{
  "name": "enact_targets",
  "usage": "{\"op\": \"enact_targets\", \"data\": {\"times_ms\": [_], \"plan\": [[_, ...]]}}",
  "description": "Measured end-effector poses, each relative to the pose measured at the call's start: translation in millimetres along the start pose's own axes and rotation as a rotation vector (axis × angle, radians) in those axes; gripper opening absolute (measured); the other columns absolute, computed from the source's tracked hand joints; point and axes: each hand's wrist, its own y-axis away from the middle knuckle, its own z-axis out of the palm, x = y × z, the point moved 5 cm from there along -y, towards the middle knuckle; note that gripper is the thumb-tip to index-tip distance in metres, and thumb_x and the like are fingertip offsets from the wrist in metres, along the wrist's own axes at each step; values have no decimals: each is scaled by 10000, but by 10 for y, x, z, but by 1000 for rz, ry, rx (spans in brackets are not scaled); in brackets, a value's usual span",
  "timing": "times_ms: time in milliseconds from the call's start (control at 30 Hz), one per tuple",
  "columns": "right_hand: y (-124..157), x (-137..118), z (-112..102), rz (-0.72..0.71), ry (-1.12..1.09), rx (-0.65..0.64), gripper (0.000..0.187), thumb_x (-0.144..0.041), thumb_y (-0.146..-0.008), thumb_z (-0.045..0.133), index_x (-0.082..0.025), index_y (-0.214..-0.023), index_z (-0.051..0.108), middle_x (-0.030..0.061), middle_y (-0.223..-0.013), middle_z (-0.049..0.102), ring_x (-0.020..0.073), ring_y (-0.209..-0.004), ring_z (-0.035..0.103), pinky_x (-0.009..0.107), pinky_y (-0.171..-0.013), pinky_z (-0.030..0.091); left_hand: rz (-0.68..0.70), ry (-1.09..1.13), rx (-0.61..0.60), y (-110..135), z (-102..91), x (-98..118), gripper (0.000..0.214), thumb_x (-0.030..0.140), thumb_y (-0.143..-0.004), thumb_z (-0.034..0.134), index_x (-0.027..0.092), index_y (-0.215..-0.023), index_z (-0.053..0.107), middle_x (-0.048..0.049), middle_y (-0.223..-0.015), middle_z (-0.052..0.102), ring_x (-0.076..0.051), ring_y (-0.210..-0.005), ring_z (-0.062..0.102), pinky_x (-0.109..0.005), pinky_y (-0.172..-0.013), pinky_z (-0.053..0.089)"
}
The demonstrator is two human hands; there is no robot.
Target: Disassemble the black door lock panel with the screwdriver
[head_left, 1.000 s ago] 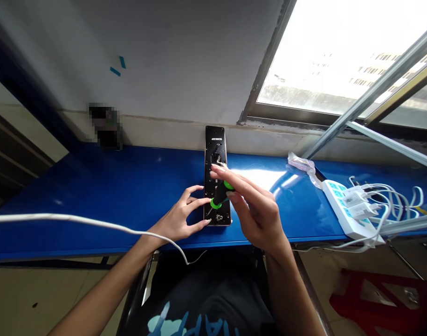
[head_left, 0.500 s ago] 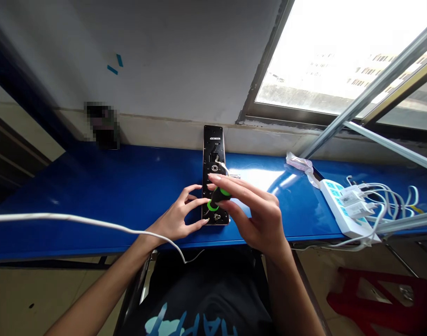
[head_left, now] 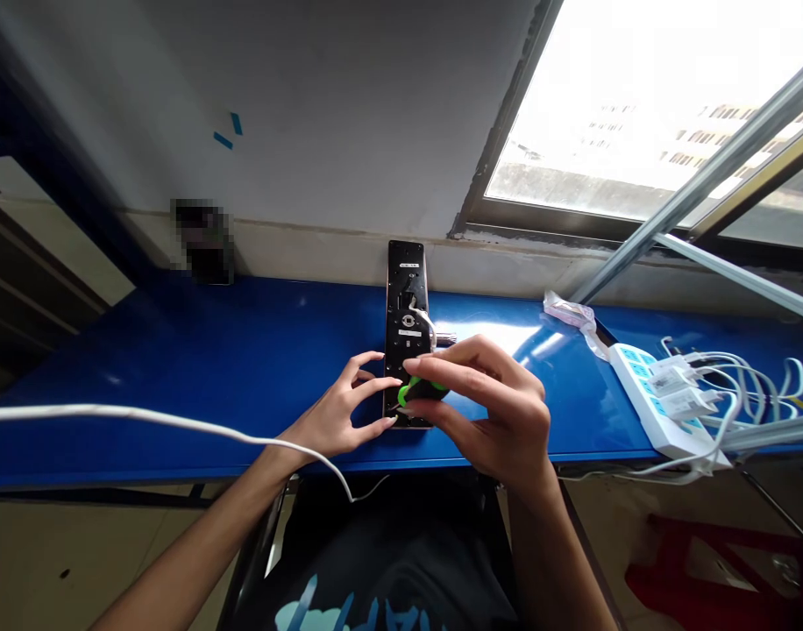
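On the blue table lies a long black panel [head_left: 397,289], which looks like the back of an electronic door lock, with white labels, screw holes and a light cable. My right hand [head_left: 497,407] is closed around a screwdriver [head_left: 426,391] with a black and green handle, tilted over the panel's near end. Its tip is hard to make out. Spread fingers of my left hand [head_left: 339,407] touch the panel's left edge, the index finger and thumb reaching onto its face close to the screwdriver.
A white power strip [head_left: 638,386] with plugged-in chargers and coiled cables stands on the right of the blue table [head_left: 178,368]. Near it lies a clear plastic bag [head_left: 569,313]. A white cable [head_left: 178,421] crosses my left wrist. A red stool [head_left: 704,570] is below right.
My right hand has tilted the screwdriver handle lower and to the right. My left hand keeps its place at the panel. The whole view has shifted slightly.
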Motion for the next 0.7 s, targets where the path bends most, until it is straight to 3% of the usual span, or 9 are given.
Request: {"op": "enact_targets", "data": {"times_ms": [67,167,233,333,433,500,633,700], "plan": [[-18,5,11,24,51,8,406,-119,-846,809,-224,-1235,753,53,-1007,677,140,-877,678,273,-762,616,5,-1,10,-2,-6,6,497,410,-923,734,289,-1382,587,-102,-1601,298,-312,-1268,573,-537,-1110,538],[-19,18,92,62,-13,-105,503,-51,-975,578,-237,-1442,605,108,-1350,661,197,-1196,670,364,-987,600,-4,-13,16,-2,-13,11,480,408,-920,738,274,-1361,601,-111,-1597,301,-316,-1262,582,-533,-1089,557],[-2,11,132,47,-80,-145,588,-3,-975,513,-251,-1507,530,96,-1470,619,217,-1339,613,408,-1093,558,-2,-11,11,-3,-15,20,469,403,-926,731,262,-1355,605,-117,-1594,308,-324,-1285,576,-528,-1087,562],[23,11,104,-1,-54,-26,571,-5,-902,670,-281,-1401,644,64,-1252,726,194,-1151,710,343,-972,618,6,-7,6,-5,-20,30,478,394,-929,729,272,-1372,597,-110,-1595,329,-331,-1326,558,-527,-1105,553],[34,29,70,3,-4,78,532,-61,-824,806,-310,-1287,728,31,-1006,667,159,-935,711,300,-802,637,20,-17,11,-5,-24,30,506,371,-914,744,283,-1388,591,-112,-1613,325,-343,-1350,541,-532,-1137,526],[27,31,87,24,-8,36,516,-78,-873,760,-320,-1325,703,46,-1052,649,167,-972,698,316,-808,637,15,-24,13,-1,-21,22,517,376,-913,745,281,-1396,588,-118,-1621,313,-350,-1341,547,-536,-1133,529],[14,-1,154,50,-84,-131,585,-12,-963,562,-279,-1484,557,85,-1418,644,214,-1291,639,395,-1055,584,-6,-21,5,6,-14,5,509,407,-931,723,270,-1400,580,-116,-1619,306,-347,-1346,543,-542,-1128,529],[4,-22,141,20,-59,-104,563,-22,-941,623,-271,-1445,596,71,-1345,696,202,-1232,675,365,-1036,595,5,-11,0,8,-12,9,513,397,-934,720,272,-1409,571,-113,-1607,321,-335,-1347,539,-537,-1142,515]]}}
